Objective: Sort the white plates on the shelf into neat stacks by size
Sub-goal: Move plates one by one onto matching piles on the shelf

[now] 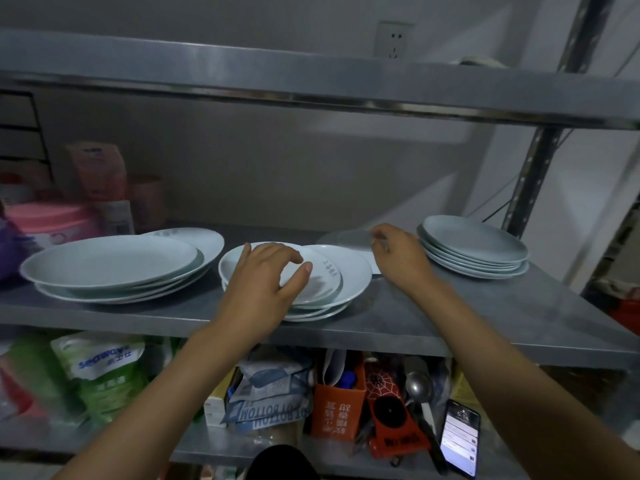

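Steel shelving [433, 327] fills the view, its grey middle deck scuffed and dull under a second steel shelf [311, 88] overhead, with a pale wall [277, 161] behind and a wall socket [394, 39] showing above the top deck. On that middle deck, far left, sits the big stack of large plates [110, 265], broad and shallow, with another large plate tucked behind it. Over on the right, well apart, a tidy stack of medium plates [474, 251] stands near the perforated upright post [533, 174]. Centre stage, a loose pile of small plates [332, 282] lies fanned out, not squared up. And the left hand [263, 282] is on it, fingers curled over the rim of the top small plate, thumb pressing on its inner face, gripping it. The right hand [398, 254] reaches in behind, fingers curled at the edge of a single plate [349, 239] lying flat at the back; whether it actually grips it I cannot tell, it's blurred. Lower shelf: green detergent pouches [104, 375], an orange box [337, 410], a metal spoon [417, 384], and a lit phone [460, 438].
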Available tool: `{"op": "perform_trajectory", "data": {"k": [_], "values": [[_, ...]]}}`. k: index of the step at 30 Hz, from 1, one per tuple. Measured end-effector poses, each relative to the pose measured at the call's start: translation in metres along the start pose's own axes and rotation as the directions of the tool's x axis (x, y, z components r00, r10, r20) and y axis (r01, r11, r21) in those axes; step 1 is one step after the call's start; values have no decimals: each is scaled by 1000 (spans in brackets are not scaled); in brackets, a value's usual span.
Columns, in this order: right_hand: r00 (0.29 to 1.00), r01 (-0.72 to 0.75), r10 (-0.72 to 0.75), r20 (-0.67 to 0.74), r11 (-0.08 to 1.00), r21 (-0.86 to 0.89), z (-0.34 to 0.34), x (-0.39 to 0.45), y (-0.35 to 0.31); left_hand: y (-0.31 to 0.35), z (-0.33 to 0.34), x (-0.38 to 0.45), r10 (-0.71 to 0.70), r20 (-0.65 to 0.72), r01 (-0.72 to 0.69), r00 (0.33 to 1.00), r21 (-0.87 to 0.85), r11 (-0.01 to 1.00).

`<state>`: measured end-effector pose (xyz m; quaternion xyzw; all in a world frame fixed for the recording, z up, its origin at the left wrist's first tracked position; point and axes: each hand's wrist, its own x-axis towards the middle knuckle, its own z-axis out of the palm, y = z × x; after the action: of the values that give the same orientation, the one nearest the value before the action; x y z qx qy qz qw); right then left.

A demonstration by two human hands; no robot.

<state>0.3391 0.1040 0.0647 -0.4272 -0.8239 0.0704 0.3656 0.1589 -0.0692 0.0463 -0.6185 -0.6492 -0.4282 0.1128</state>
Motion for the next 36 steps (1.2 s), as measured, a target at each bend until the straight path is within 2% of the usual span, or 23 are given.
{"op": "perform_trajectory", "data": {"k": [11,13,17,22,25,28,32,36], "values": [[998,48,-45,34,995,-93,20,16,25,16,40,43,19,144,-27,989,59,998],[995,25,-16,98,995,-94,20,19,29,14,46,46,12,174,-26,985,81,996],[950,29,15,313,990,-137,36,26,41,11,52,52,-1,221,-28,975,126,992],[906,19,101,410,960,-278,76,55,96,10,53,59,-7,265,-29,964,131,991],[898,144,14,440,935,-325,55,47,76,9,52,57,12,262,-45,965,120,992],[854,275,-55,517,891,-360,46,50,77,8,49,56,26,241,-52,970,99,994],[818,443,-102,566,740,-506,47,48,64,4,49,55,23,250,-47,968,92,995],[820,491,-121,560,650,-579,53,37,54,4,49,53,31,215,-47,976,72,996]]}}
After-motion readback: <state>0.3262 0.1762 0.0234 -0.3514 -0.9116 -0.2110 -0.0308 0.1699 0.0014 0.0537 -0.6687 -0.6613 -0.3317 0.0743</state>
